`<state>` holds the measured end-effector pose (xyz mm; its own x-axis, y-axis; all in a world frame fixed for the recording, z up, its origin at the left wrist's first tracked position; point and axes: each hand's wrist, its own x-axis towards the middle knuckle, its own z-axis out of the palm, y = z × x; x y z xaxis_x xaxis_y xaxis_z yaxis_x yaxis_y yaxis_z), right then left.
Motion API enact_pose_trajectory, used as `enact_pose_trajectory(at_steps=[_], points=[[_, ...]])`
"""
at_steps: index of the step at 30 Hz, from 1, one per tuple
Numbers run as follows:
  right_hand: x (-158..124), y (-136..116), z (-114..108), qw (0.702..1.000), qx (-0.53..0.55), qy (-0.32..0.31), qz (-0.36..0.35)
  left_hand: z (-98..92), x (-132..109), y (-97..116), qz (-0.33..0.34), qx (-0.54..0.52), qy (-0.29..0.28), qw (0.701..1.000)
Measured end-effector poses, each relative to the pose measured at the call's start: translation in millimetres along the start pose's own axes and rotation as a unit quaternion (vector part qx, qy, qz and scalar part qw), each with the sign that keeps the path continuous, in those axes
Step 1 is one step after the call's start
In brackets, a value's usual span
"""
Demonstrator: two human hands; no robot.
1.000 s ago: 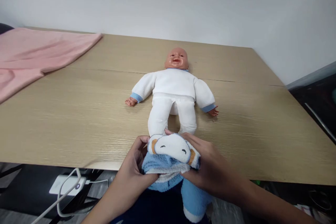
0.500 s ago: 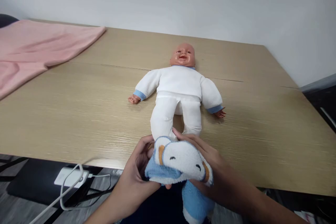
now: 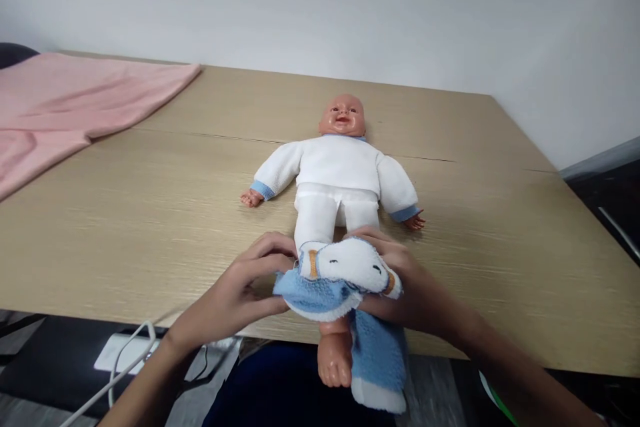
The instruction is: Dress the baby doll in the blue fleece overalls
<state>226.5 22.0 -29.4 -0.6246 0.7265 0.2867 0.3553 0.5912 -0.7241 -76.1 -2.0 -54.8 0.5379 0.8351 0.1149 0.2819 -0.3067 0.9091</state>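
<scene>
We see a doll [image 3: 338, 163] which lies on its back on the counter [image 3: 500, 247], its bald head to the far side and its arms spread left and right. It wears a white top with blue cuffs and white leggings. Around its lower left leg in our view we see a blue fleecy garment [image 3: 315, 292], bunched, with a white animal-face patch upward. Below it comes out one bare foot [image 3: 335, 357], beyond the near edge. Just right of this foot, a blue leg with white hem hangs down.
</scene>
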Motion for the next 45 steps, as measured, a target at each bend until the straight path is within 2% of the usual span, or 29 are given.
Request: enact_pose_trajectory(at_steps=[2, 6, 11, 15, 18, 21, 24, 28, 31, 33, 35, 36, 38, 39, 41, 42, 43, 44, 45], points=[[10, 9, -7, 0.999, 0.012, -0.031, -0.023, -10.9, 8, -4, -0.002, -0.012, -0.022, 1.0], [23, 20, -17, 0.994, 0.031, -0.098, -0.028, -24.1, 17, -12, -0.023, -0.07, 0.012, 0.997], [20, 13, -30, 0.99, 0.041, -0.136, 0.009, -29.8, 17, -17, -0.075, -0.126, -0.006, 0.989], [1, 10, -42, 0.99, 0.043, -0.126, 0.048, -29.0, 15, -19, -0.114, -0.13, -0.017, 0.985], [-18, 20, -48, 0.991, 0.061, -0.08, 0.091, -29.6, 16, -21, -0.124, -0.115, -0.019, 0.985], [-31, 32, -48, 0.988, 0.094, -0.036, 0.121, -35.1, 17, -25, -0.103, -0.088, -0.038, 0.99], [-35, 38, -43, 0.979, 0.157, -0.046, 0.125, -46.0, 19, -27, -0.074, -0.062, -0.073, 0.993], [-36, 38, -39, 0.981, 0.119, -0.026, 0.148, -58.4, 25, -23, -0.066, -0.027, -0.091, 0.993], [-33, 31, -38, 0.988, 0.063, 0.009, 0.143, -53.9, 30, -12, -0.056, 0.002, -0.055, 0.997], [-28, 23, -39, 0.992, 0.015, 0.033, 0.12, -42.2, 37, 1, -0.018, 0.062, 0.015, 0.998], [-22, 14, -40, 0.993, -0.038, 0.062, 0.094, -26.6, 47, 18, 0.04, 0.148, 0.086, 0.985], [-19, 10, -40, 0.992, -0.059, 0.076, 0.083, -19.2, 53, 28, 0.059, 0.187, 0.1, 0.975], [-15, 3, -40, 0.99, -0.081, 0.1, 0.065, -8.3, 71, 46, 0.093, 0.229, 0.076, 0.966], [-14, 1, -39, 0.989, -0.08, 0.11, 0.058, -5.7, 81, 53, 0.108, 0.222, 0.039, 0.968], [-14, -1, -39, 0.99, -0.048, 0.123, 0.057, -6.2, 104, 59, 0.1, 0.158, -0.078, 0.979], [-14, -1, -38, 0.989, -0.017, 0.127, 0.067, -8.5, 115, 58, 0.083, 0.106, -0.16, 0.978], [-15, 0, -38, 0.988, 0.023, 0.13, 0.083, -11.2, 126, 57, 0.072, 0.036, -0.259, 0.962], [-15, 1, -38, 0.984, 0.068, 0.127, 0.103, -13.8, 135, 54, 0.072, -0.019, -0.312, 0.947], [-16, 3, -38, 0.979, 0.115, 0.118, 0.123, -15.8, 142, 50, 0.073, -0.057, -0.334, 0.938]])
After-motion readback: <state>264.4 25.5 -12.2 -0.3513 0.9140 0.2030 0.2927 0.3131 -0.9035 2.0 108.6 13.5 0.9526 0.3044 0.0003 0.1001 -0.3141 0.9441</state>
